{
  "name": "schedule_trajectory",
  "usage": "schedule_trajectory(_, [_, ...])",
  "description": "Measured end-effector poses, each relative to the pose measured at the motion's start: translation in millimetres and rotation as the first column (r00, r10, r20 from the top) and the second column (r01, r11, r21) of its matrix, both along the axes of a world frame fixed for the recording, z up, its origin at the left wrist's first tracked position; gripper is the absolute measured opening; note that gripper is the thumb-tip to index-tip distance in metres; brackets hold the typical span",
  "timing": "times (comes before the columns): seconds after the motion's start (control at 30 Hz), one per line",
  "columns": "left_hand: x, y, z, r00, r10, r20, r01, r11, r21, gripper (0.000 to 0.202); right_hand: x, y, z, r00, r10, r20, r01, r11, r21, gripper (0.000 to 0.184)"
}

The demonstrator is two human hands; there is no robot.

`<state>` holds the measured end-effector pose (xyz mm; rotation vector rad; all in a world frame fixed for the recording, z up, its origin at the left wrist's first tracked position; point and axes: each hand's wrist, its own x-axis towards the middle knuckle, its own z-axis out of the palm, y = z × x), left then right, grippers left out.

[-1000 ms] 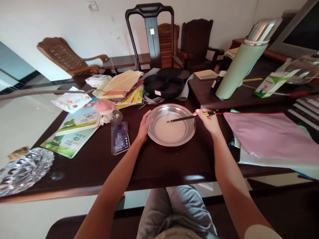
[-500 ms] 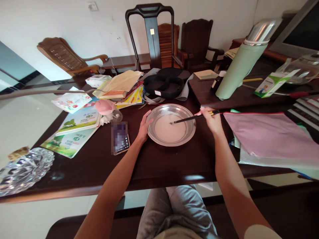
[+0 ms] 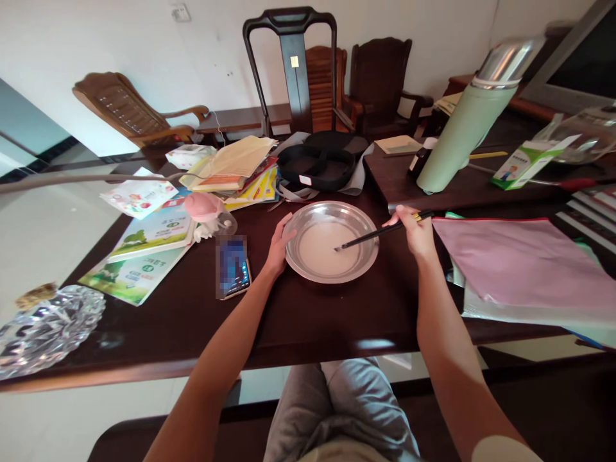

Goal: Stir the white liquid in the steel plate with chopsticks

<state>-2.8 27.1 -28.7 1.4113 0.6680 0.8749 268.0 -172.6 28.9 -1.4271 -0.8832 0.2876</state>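
A round metal pan [image 3: 308, 215] holding pale white liquid sits on the dark wooden table [image 3: 308, 321] in front of me. My left hand [image 3: 278, 247] rests against the pan's left rim, fingers curled on its edge. My right hand [image 3: 416, 232] is closed on a pair of dark chopsticks [image 3: 373, 236], right of the pan. The chopstick tips dip into the liquid near the pan's middle.
A phone [image 3: 233, 265] lies left of the pan, with a pink-lidded bottle [image 3: 210, 212] and books [image 3: 154, 234] beyond it. A black pouch [image 3: 317, 165] and a green thermos [image 3: 469, 119] stand behind. A pink folder [image 3: 520, 263] lies right; a glass dish [image 3: 45, 330] sits far left.
My right hand has shifted right and a little toward me, and the chopstick tips have swept from the pan's upper middle down toward its centre. The left hand has stayed put.
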Motion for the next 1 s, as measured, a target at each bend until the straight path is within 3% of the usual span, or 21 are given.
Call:
schedule_trajectory(0.2, [0.8,1.0,-1.2,1.0,0.007,0.01,-0.007,1.0,-0.009,0.066,-14.3,6.3,4.1,0.977,0.207,0.056,-0.202,0.976,-0.082,0.057])
schedule_trajectory(0.3, [1.0,0.2,0.2,1.0,0.018,0.025,-0.018,1.0,-0.019,0.065,-8.7,5.1,2.2,0.992,0.099,0.081,-0.095,0.994,-0.046,0.057])
schedule_trajectory(0.4, [0.6,-0.3,1.1,1.0,0.01,0.021,-0.009,1.0,-0.023,0.066,2.3,0.7,-1.0,1.0,-0.025,0.004,0.025,1.0,0.015,0.058])
schedule_trajectory(0.47, [0.4,-0.2,1.0,1.0,0.003,0.011,-0.002,1.0,-0.02,0.066,3.8,-0.1,-1.6,0.999,-0.016,-0.032,0.017,0.999,0.031,0.059])
schedule_trajectory(0.67, [1.2,-1.8,2.7,1.0,0.02,0.021,-0.019,0.999,-0.04,0.067,-16.3,8.9,2.1,0.973,0.225,0.046,-0.223,0.973,-0.058,0.057])
schedule_trajectory(0.87, [1.3,-2.5,4.6,0.999,0.028,0.025,-0.027,0.999,-0.043,0.068,-0.3,2.3,-1.6,0.999,-0.004,0.032,0.003,1.0,0.023,0.058])
schedule_trajectory(0.93, [1.1,-1.1,3.1,1.0,0.019,0.016,-0.019,1.0,-0.022,0.067,2.3,0.5,-1.3,1.0,-0.013,-0.011,0.013,0.999,0.031,0.06])
schedule_trajectory(1.0, [1.0,0.3,1.3,1.0,0.015,0.008,-0.015,1.0,-0.008,0.066,-2.1,1.8,0.2,0.998,0.058,-0.013,-0.058,0.998,0.006,0.06])
